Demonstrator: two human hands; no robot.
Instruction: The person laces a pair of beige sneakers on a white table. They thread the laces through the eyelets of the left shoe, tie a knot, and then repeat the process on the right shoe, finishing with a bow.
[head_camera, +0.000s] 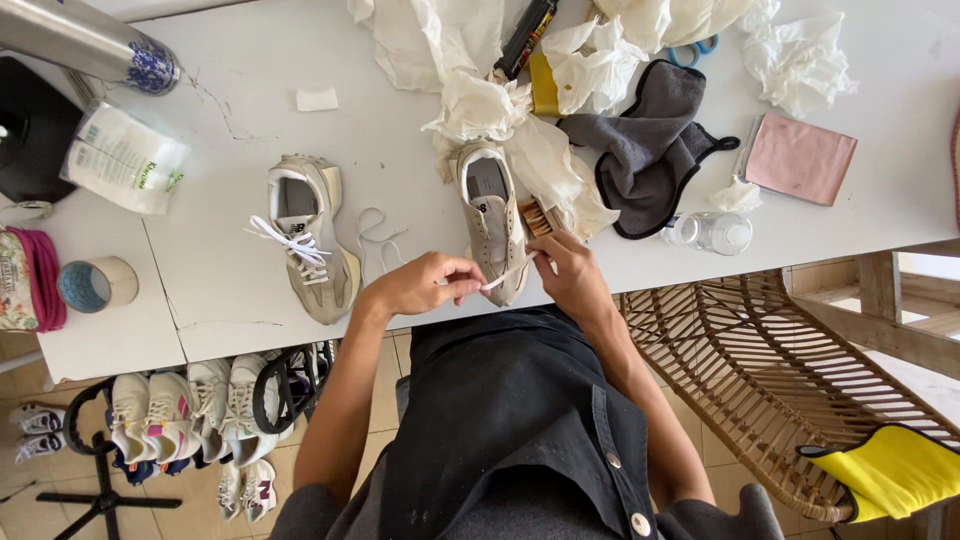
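Note:
Two beige sneakers lie on the white table (240, 120). The left sneaker (308, 235) has white laces tied in it. The right sneaker (492, 215) has none threaded, and its toe points at me near the table's front edge. My left hand (425, 283) and my right hand (568, 270) pinch the two ends of a white shoelace (508, 271) stretched across that toe. A loose white lace (377, 238) lies between the sneakers. A small wooden brush (537, 216) rests beside the right sneaker.
Crumpled white paper (480, 105), a grey cloth (650, 145), a pink cloth (800, 158), a clear bottle (710, 232), blue scissors (692, 50), a tape roll (97, 284) and a metal flask (90, 42) are on the table. A rattan chair (760, 370) stands right; shoes (190, 410) sit below.

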